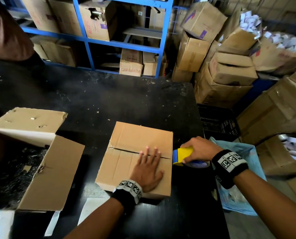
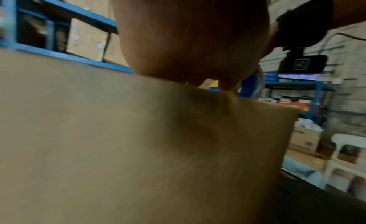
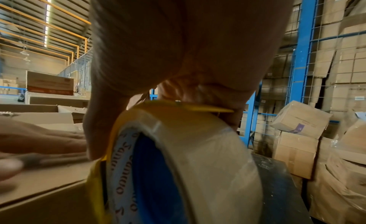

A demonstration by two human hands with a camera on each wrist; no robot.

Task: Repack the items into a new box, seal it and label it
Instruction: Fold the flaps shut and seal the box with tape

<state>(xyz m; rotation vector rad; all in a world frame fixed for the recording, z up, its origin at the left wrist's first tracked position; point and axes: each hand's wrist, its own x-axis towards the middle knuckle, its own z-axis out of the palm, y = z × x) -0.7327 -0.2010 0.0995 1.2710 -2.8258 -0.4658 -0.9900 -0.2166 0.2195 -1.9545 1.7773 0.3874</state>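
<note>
The small box [image 1: 137,157] sits closed on the black worktop [image 1: 109,100], its flaps meeting at an untaped seam. The left hand [image 1: 148,169] lies flat on the lid, fingers straight across the seam; the right hand [image 1: 198,150] grips a yellow tape dispenser [image 1: 181,155] at the box's right edge. The cardboard looks stiff but thin, so pressing beside the seam should steady it. Its contents are hidden. The bigger open box [image 1: 40,163] to the left probably holds dark packing; the view is dim.

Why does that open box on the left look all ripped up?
The open box on the left has a torn flap edge and gouged spots on its flaps. The closed box under the left hand has crinkled old tape at its seam.
</note>
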